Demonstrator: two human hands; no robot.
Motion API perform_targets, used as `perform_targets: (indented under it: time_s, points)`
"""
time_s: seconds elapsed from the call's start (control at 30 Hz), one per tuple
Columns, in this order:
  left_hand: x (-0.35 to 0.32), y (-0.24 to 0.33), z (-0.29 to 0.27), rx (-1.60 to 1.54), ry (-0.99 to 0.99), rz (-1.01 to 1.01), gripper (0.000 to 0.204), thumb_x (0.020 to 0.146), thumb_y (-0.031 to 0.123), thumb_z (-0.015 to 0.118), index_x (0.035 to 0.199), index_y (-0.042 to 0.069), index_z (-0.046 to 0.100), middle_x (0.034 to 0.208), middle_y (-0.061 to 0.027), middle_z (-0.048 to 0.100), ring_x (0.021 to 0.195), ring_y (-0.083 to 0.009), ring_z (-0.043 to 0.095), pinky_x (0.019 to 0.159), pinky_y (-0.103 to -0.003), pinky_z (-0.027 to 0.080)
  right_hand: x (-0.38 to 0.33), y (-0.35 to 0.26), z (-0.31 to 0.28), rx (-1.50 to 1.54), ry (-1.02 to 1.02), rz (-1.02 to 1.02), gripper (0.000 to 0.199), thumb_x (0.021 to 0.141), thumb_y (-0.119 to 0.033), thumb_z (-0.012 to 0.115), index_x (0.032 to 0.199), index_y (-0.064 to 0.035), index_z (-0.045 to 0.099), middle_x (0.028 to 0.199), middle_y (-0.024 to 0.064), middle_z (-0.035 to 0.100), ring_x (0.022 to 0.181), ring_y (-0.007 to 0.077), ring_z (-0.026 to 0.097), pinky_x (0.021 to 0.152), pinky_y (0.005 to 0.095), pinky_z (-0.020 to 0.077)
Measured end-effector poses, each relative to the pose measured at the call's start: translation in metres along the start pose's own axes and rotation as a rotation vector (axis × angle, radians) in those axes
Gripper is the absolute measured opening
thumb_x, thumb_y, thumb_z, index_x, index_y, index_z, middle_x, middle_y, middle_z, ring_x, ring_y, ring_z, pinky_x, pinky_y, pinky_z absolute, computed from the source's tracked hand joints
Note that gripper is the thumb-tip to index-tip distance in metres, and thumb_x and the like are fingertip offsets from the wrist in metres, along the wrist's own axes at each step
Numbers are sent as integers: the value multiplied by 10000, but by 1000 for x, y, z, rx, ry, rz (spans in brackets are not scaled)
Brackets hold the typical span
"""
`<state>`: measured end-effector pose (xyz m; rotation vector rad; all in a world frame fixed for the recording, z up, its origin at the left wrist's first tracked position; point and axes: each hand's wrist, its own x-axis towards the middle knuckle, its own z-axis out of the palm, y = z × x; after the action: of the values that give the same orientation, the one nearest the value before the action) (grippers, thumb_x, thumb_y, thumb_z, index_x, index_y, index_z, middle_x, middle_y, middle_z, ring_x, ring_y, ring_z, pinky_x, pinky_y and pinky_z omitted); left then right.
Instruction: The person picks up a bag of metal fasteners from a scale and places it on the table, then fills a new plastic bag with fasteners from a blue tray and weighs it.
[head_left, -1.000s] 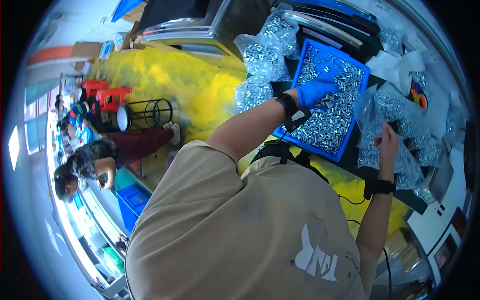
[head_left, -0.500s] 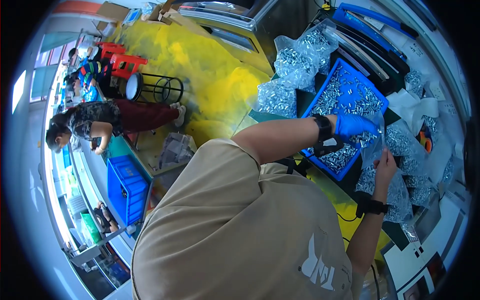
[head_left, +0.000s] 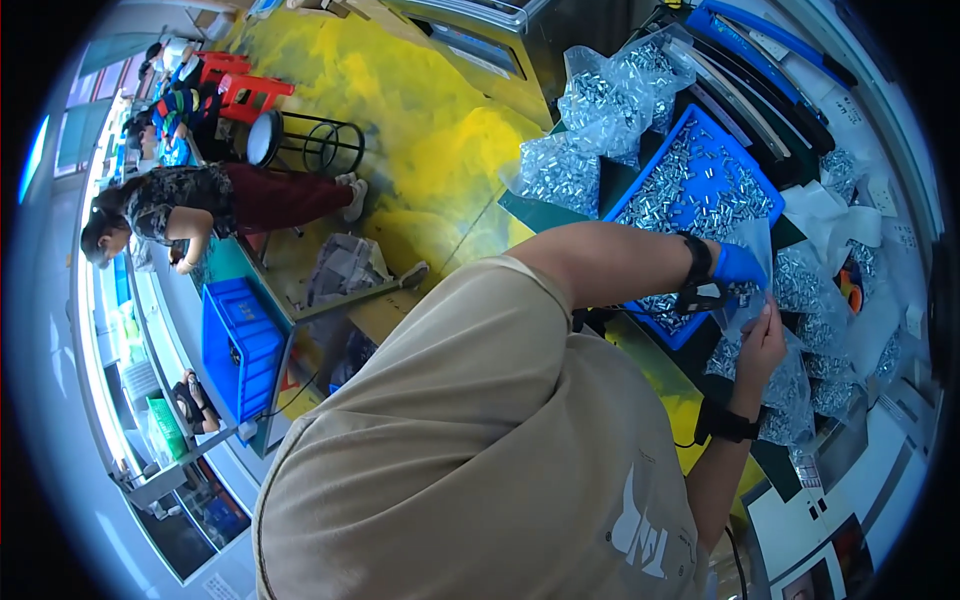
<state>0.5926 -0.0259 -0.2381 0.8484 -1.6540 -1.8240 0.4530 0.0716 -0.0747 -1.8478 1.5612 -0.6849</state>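
Note:
My left hand (head_left: 740, 266), in a blue glove, is at the mouth of a clear plastic bag (head_left: 738, 318), over the near end of a blue tray (head_left: 668, 335). Its fingers are hidden by the plastic and the hand itself. Small shiny metal sleeves (head_left: 700, 190) lie loose in the tray, and a few show just beneath the glove. The bare right hand (head_left: 763, 345) pinches the edge of that bag, just beyond the tray's rim. Both wrists wear dark bands.
Filled clear bags of metal parts (head_left: 560, 175) stand left of the tray; more filled bags (head_left: 800, 285) lie to its right. Dark panels and a blue-edged frame (head_left: 750, 55) lean behind. Farther left, another person (head_left: 185, 215) works at a bench beside a blue crate (head_left: 240, 345).
The gloved left hand has shifted slightly right and deeper toward the bag, hiding its fingers. My right hand keeps its pinch on the bag. The whole view has tilted a little.

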Motion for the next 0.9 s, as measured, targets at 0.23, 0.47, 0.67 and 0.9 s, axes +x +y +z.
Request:
perform_targets:
  time_s: [0.23,0.47,0.67,0.9]
  points:
    - [38,36,11,557,-145,-18,341,844,257,699,1137,81,687,993,-122,707,867,-257,685,764,-391,549,-17,56,-13,291,177,128,376,1046,-239,450,1269,11,621,628,12,558,542,79,491,527,248,421]
    - [64,14,12,147,-51,97,334,835,324,683,1072,94,730,1130,-152,694,1052,-285,648,893,-374,481,-21,40,-35,218,327,203,394,1057,-274,421,1211,5,652,608,23,571,530,85,513,521,246,422]
    - [67,-12,26,-480,129,-156,382,945,322,570,1203,55,659,1171,-130,681,1093,-249,628,959,-355,446,-25,49,-22,319,385,332,343,1037,-268,483,1163,-17,679,603,30,581,519,96,528,513,265,435]
    - [5,149,33,-612,252,-504,521,1018,411,438,1359,27,531,1319,-108,593,1190,-209,554,1022,-356,413,-25,46,-30,73,386,289,285,994,-228,554,1155,-34,685,675,63,619,551,146,562,533,284,461]
